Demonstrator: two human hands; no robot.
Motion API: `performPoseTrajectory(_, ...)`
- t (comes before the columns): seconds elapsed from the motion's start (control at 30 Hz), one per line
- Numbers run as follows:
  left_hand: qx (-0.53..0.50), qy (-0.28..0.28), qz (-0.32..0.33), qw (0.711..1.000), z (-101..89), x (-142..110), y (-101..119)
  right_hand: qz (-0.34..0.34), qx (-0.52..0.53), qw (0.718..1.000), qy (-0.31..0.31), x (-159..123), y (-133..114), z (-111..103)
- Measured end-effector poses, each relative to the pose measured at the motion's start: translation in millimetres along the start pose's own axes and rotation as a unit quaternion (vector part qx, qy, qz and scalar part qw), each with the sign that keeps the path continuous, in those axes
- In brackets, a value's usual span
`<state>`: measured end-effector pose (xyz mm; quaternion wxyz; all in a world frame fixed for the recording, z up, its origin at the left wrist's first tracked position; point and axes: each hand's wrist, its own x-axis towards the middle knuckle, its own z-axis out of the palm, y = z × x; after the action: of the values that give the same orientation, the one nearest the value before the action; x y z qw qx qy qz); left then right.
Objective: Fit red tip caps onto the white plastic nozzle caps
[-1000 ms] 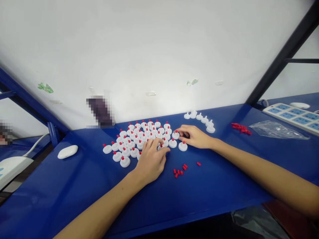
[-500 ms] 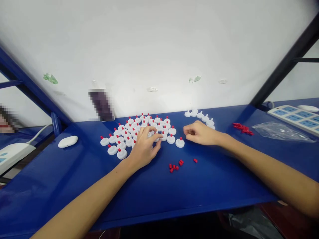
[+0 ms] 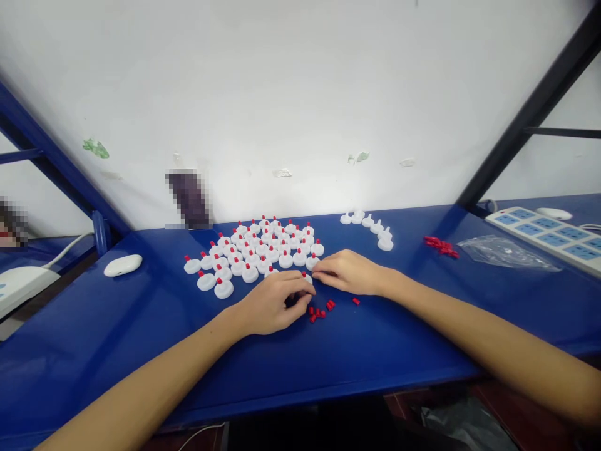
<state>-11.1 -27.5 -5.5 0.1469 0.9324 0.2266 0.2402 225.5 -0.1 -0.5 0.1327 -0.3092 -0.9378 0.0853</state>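
My right hand [image 3: 350,272] has its fingertips drawn together at the right edge of a white round cap with a red tip [image 3: 307,279]. My left hand [image 3: 277,304] is just left of that cap, partly covering it. Its thumb and forefinger are apart, with nothing visible between them, over several loose red tips [image 3: 318,312]. Beyond both hands stands a large cluster of white caps with red tips [image 3: 250,273]. Farther back on the right are several white caps without red tips [image 3: 385,242].
A white oval case [image 3: 123,265] lies on the blue table [image 3: 291,369] at the left. At the right are a red pile [image 3: 441,246], a clear plastic bag [image 3: 507,252] and a power strip [image 3: 549,232]. The white wall [image 3: 291,94] rises behind the table.
My left hand has come back from the cluster toward the loose red tips. My right hand has moved left and nearer, and the red-tipped cap beside it has shifted left. The view has turned slightly right.
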Motion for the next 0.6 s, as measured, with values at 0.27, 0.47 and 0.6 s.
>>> performPoseTrajectory(0.27,0.134,-0.044,-0.051,0.989,3.5,-1,-1,0.209,-0.229,0.948,0.066,-2,18,-20)
performPoseTrajectory(0.47,0.160,-0.031,-0.033,0.986,4.6,-3,-1,0.336,-0.282,0.887,0.148,-24,68,-40)
performPoseTrajectory(0.6,0.130,-0.033,0.032,0.990,2.5,-3,-3,0.382,-0.179,0.892,0.162,-41,104,-46)
